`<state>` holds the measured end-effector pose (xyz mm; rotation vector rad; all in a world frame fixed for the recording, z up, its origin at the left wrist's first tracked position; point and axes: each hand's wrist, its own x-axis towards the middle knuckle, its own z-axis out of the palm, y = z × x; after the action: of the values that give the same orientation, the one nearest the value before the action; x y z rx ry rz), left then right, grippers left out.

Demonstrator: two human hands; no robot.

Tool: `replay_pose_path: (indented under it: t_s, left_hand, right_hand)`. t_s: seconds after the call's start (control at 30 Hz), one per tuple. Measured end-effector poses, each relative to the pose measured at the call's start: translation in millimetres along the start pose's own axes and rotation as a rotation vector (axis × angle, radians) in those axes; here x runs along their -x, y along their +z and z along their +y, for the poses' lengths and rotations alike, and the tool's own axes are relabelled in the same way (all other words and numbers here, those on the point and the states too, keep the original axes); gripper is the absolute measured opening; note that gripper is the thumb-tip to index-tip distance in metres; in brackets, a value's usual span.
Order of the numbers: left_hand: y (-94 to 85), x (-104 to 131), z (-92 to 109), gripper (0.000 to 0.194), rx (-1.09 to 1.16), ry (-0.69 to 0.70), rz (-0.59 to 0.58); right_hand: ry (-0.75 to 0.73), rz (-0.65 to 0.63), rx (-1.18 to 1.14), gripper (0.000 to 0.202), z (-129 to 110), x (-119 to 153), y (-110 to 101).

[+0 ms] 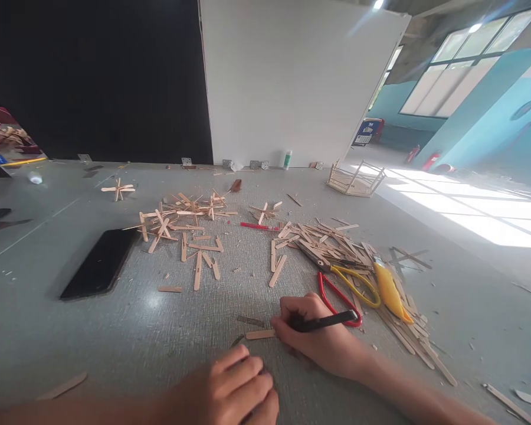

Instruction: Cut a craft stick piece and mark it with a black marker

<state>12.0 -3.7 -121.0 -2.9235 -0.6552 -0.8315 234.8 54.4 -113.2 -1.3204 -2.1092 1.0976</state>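
Left of the pliers [322, 265], a wooden stick [260, 334] reaches the right hand [314, 332], fingers clamped on a black pen [331, 320] (left hand [243, 386] curled; whether it grips, I cannot tell).

Daylight from right-hand windows [460, 77]; pale glare on tabletop [153, 301]; stretched edges

One head-worn view, forward and down over the table [128, 354]; hands [316, 333] close below, upright panels [292, 77] farther off

Blk pen [331, 321] in R hand [321, 344], at stick [259, 334]
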Motion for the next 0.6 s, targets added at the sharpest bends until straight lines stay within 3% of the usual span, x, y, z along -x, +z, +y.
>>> replay_pose_path:
  t_s: [0.1,0.33,0.6]
  left_hand:
    - [5.9,2,8,0.033,-0.091,0.037,0.016]
    - [16.5,5,7,0.041,-0.164,-0.096,0.040]
    - [18.7,7,7,0.039,-0.245,-0.040,0.064]
  right_hand:
    - [-0.014,0.018,0.018,0.035,2,1,0]
    - [-0.015,0.002,0.022,0.037,3,0,1]
    - [-0.024,-0.008,0.008,0.035,2,-1,0]
